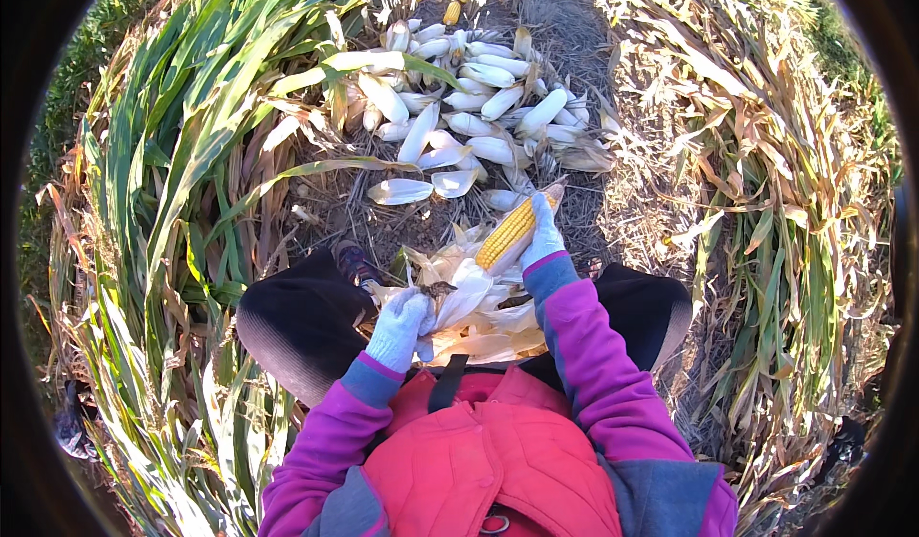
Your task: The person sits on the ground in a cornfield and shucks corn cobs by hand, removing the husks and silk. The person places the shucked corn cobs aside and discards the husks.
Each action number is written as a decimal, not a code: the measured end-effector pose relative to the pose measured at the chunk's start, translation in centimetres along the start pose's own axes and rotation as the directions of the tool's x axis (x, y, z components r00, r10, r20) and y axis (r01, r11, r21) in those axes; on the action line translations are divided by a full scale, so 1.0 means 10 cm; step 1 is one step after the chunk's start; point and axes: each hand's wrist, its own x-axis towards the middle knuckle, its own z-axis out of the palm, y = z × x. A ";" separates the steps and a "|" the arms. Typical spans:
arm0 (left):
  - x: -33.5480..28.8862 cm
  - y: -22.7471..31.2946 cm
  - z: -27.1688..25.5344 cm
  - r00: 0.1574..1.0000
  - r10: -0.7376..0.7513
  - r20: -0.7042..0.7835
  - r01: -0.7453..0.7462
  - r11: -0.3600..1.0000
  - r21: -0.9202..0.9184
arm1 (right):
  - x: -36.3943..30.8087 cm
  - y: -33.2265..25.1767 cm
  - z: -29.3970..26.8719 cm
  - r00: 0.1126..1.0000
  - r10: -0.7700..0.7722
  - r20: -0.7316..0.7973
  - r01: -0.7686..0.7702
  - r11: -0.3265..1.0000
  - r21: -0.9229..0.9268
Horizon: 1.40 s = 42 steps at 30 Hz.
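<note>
My right hand (544,235), in a pale knit glove, is closed round an ear of corn (505,236) above my lap. Its yellow kernels are bare on the side facing left, and some pale husk still lies along it under my fingers. To the lower left, my left hand (400,330), gloved too, is closed on pale corn husk (463,290). A dark dry tuft (438,289) sticks out beside its fingertips. Loose husks lie between my legs beneath both hands, and my left fingers are partly hidden.
A heap of ears in whitish husks (488,106) lies on the ground ahead. A few bare yellow ears (453,12) are beyond it. Green and dry corn stalks (182,154) are piled at left, and dry stalks (766,202) at right. My bent legs (297,322) flank the loose husks.
</note>
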 end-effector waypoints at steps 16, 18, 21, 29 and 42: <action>0.59 -0.17 -0.37 0.831 0.545 -0.114 -0.306 0.618 0.724 | -0.51 -0.03 0.20 0.878 -0.049 0.476 0.300 0.831 -0.468; 0.60 -0.27 -0.08 0.875 0.483 0.038 -0.336 0.549 0.765 | -0.71 0.07 0.38 0.828 0.057 0.557 0.225 0.877 -0.425; 0.54 -0.16 0.29 0.970 0.236 0.060 -0.234 0.834 0.500 | -0.94 0.10 0.56 0.726 0.100 0.681 0.272 0.867 -0.417; 0.55 -0.56 0.24 0.943 0.332 0.022 -0.290 0.786 0.546 | -1.13 -0.11 0.87 0.741 -0.086 0.666 0.497 0.736 -0.459; 0.55 -0.52 0.11 0.921 0.383 0.079 -0.371 0.793 0.483 | -1.19 -0.11 0.80 0.700 -0.136 0.701 0.584 0.675 -0.451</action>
